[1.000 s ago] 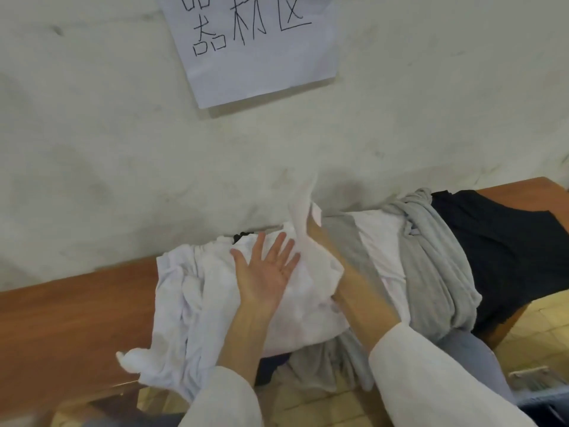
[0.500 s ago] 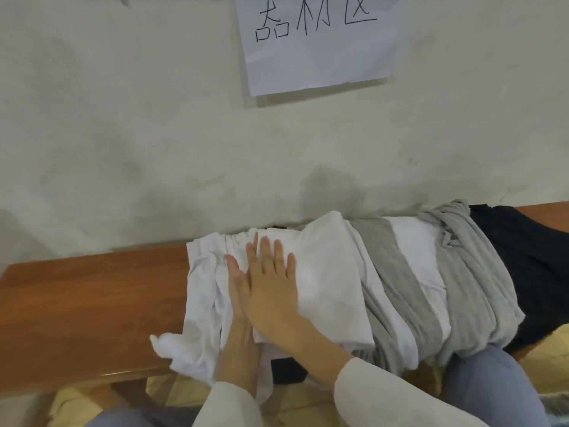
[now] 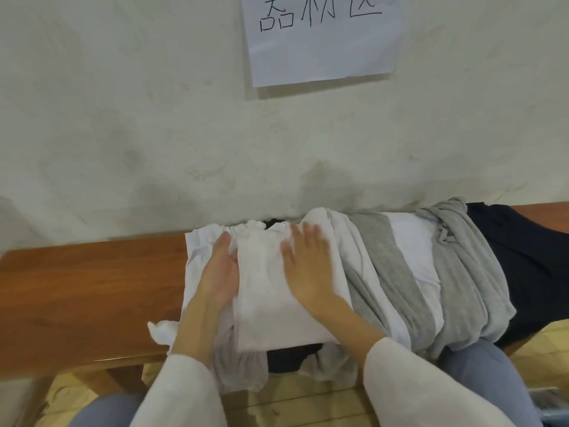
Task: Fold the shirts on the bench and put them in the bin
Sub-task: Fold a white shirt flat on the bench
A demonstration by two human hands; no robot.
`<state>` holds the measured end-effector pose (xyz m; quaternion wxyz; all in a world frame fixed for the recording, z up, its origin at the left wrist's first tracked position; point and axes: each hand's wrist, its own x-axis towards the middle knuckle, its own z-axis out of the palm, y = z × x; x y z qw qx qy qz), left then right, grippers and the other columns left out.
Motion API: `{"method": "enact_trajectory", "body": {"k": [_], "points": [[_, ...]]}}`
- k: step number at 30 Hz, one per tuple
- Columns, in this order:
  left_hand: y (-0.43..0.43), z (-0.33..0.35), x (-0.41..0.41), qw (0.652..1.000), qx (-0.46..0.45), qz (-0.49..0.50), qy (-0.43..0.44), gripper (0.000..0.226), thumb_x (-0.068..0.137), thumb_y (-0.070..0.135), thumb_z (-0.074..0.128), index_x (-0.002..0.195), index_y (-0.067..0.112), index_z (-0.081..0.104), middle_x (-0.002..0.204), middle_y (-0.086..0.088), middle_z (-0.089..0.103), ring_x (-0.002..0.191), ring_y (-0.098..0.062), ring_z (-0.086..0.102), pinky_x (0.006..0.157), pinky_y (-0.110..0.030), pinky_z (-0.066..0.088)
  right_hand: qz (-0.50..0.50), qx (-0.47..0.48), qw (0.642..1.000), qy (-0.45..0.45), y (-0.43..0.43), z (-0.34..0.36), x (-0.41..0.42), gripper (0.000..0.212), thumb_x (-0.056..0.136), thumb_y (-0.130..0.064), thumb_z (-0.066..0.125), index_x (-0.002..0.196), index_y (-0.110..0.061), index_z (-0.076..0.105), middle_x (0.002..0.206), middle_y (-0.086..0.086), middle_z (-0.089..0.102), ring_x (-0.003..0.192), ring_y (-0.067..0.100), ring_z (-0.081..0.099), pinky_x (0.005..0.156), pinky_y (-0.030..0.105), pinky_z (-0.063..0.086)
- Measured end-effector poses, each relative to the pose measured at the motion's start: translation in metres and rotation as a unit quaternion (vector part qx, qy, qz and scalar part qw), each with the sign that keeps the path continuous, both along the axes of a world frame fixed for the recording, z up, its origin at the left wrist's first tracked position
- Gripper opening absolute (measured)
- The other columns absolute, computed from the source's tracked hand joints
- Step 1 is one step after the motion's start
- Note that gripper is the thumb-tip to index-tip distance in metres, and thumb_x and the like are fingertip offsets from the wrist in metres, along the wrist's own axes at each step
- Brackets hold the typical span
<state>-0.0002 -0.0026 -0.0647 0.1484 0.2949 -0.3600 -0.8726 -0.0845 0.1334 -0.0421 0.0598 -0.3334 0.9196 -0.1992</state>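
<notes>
Head view: a smooth reddish-brown wooden bench (image 3: 86,282) runs along a mottled plaster wall (image 3: 154,134) that bears a white paper sheet (image 3: 323,57) with black handwriting. On the bench lies a soft white cotton shirt (image 3: 264,291), partly folded into a rough rectangle, its crumpled hem hanging over the front edge. The left hand (image 3: 220,272) lies flat on the shirt's left side, fingers extended and released. The right hand (image 3: 308,266) presses palm-down on its right part, fingers spread, grasping nothing. Just right, touching it, lie rumpled grey knit garments (image 3: 455,272) and a dark navy cloth (image 3: 529,257).
</notes>
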Motion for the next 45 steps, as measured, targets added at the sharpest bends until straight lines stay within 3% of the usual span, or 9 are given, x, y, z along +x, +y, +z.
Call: {"method": "enact_trajectory", "body": {"k": [3, 6, 11, 20, 27, 31, 35, 38, 45], "points": [[-0.008, 0.009, -0.011, 0.983, -0.179, -0.005, -0.05, 0.053, 0.092, 0.008, 0.059, 0.137, 0.029, 0.042, 0.12, -0.003, 0.06, 0.112, -0.021, 0.058, 0.093, -0.033, 0.047, -0.028, 0.014, 0.999, 0.041, 0.021, -0.007, -0.029, 0.073, 0.09, -0.049, -0.006, 0.152, -0.016, 0.013, 0.16, 0.009, 0.003, 0.147, 0.026, -0.005, 0.119, 0.043, 0.0], [-0.008, 0.018, -0.024, 0.92, -0.38, -0.013, -0.099, 0.045, 0.077, -0.011, 0.053, 0.107, 0.019, 0.068, 0.105, 0.008, 0.067, 0.11, -0.016, 0.059, 0.086, -0.021, 0.046, 0.011, 0.024, 0.998, 0.056, 0.025, -0.019, -0.029, 0.092, 0.079, -0.058, -0.024, 0.152, -0.014, 0.008, 0.16, 0.009, -0.001, 0.147, 0.027, -0.009, 0.118, 0.045, -0.004], [-0.012, 0.016, -0.032, 0.907, -0.378, 0.057, -0.177, 0.032, 0.085, -0.008, 0.046, 0.103, 0.005, 0.069, 0.088, 0.008, 0.065, 0.095, -0.016, 0.059, 0.072, -0.013, 0.045, 0.03, 0.078, 0.996, 0.044, 0.027, -0.034, -0.019, 0.1, 0.074, -0.067, -0.025, 0.153, -0.013, 0.004, 0.16, 0.009, -0.007, 0.146, 0.029, -0.015, 0.113, 0.049, -0.015], [-0.021, 0.011, -0.051, 0.851, -0.45, 0.083, -0.258, 0.007, 0.085, 0.014, 0.064, 0.089, 0.012, 0.069, 0.091, -0.003, 0.067, 0.092, -0.022, 0.061, 0.088, -0.031, 0.048, 0.009, 0.056, 0.996, 0.064, 0.033, -0.042, -0.032, 0.102, 0.068, -0.062, -0.04, 0.153, -0.022, 0.002, 0.16, 0.005, -0.009, 0.146, 0.029, -0.014, 0.116, 0.05, -0.012], [-0.017, 0.005, -0.048, 0.85, -0.428, 0.152, -0.267, 0.015, 0.089, 0.011, 0.058, 0.102, 0.006, 0.066, 0.099, -0.004, 0.065, 0.101, -0.025, 0.06, 0.083, -0.024, 0.042, 0.013, 0.114, 0.992, 0.048, 0.037, -0.045, -0.031, 0.088, 0.074, -0.061, -0.016, 0.152, -0.022, -0.006, 0.158, 0.003, -0.019, 0.144, 0.032, -0.018, 0.115, 0.053, -0.013], [0.002, 0.006, -0.034, 0.783, -0.545, 0.104, -0.28, 0.031, 0.088, 0.015, 0.061, 0.118, 0.011, 0.056, 0.113, -0.004, 0.053, 0.101, -0.019, 0.052, 0.087, -0.031, 0.043, 0.039, 0.101, 0.994, 0.029, 0.044, -0.039, -0.034, 0.09, 0.073, -0.067, -0.015, 0.152, -0.025, -0.005, 0.158, 0.004, -0.02, 0.145, 0.03, -0.018, 0.116, 0.05, -0.012], [0.038, 0.003, 0.011, 0.738, -0.574, 0.036, -0.352, 0.015, 0.094, 0.019, 0.052, 0.097, 0.007, 0.061, 0.094, -0.006, 0.062, 0.087, -0.022, 0.058, 0.073, -0.027, 0.039, 0.081, 0.018, 0.995, 0.051, 0.07, -0.032, -0.018, 0.074, 0.086, -0.053, 0.004, 0.151, -0.022, 0.02, 0.16, 0.006, 0.004, 0.147, 0.026, -0.003, 0.118, 0.044, -0.007], [0.067, 0.004, 0.041, 0.711, -0.593, 0.012, -0.378, 0.012, 0.094, 0.02, 0.051, 0.092, 0.01, 0.056, 0.085, -0.003, 0.059, 0.077, -0.019, 0.055, 0.067, -0.027, 0.036, 0.051, -0.12, 0.987, 0.09, 0.101, -0.037, 0.004, 0.042, 0.089, -0.036, 0.036, 0.118, -0.017, 0.06, 0.134, 0.008, 0.051, 0.13, 0.027, 0.04, 0.108, 0.047, 0.035], [0.096, 0.01, 0.064, 0.712, -0.575, 0.028, -0.403, 0.016, 0.098, 0.029, 0.048, 0.096, 0.013, 0.051, 0.088, -0.004, 0.058, 0.081, -0.02, 0.06, 0.077, -0.028, 0.044, 0.127, -0.176, 0.97, 0.112, 0.146, -0.048, 0.027, 0.037, 0.09, -0.05, 0.046, 0.089, -0.02, 0.067, 0.098, -0.003, 0.062, 0.097, 0.008, 0.048, 0.086, 0.027, 0.045]]}}
